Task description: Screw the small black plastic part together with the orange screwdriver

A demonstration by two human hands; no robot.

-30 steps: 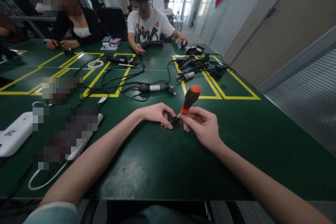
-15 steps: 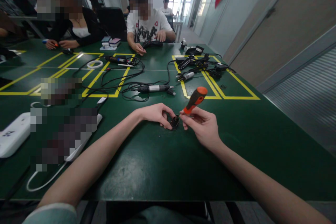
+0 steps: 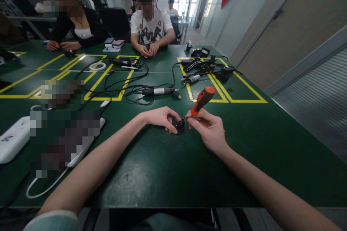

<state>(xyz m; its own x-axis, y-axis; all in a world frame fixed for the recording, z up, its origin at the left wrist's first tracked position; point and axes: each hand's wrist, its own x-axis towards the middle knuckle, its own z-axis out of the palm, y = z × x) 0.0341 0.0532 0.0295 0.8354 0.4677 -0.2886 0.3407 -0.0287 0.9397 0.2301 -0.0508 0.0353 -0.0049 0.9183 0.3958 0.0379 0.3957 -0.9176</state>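
A small black part [image 3: 180,126] with a short round collar on top rests on the green table [image 3: 151,173]. My left hand [image 3: 164,119] is closed on it, thumb and fingers gripping its left side. Just to the right, my right hand [image 3: 210,128] pinches a screwdriver [image 3: 203,99] low on its shank. The orange and dark handle leans up and to the right above my fingers. The screwdriver's tip, close to the black part, is too small to make out, so I cannot tell whether they touch.
Beyond my hands lies a black and silver corded tool [image 3: 159,91]. Black cables and tools [image 3: 200,65] fill the yellow-taped area at the far right. A white power strip [image 3: 16,139] sits at the left. Across the table, a person in a white shirt [image 3: 151,30] holds both hands together.
My right hand and the screwdriver have shifted very slightly, with the handle tilting a little. My left hand stays on the black part. The person opposite has brought both hands together.
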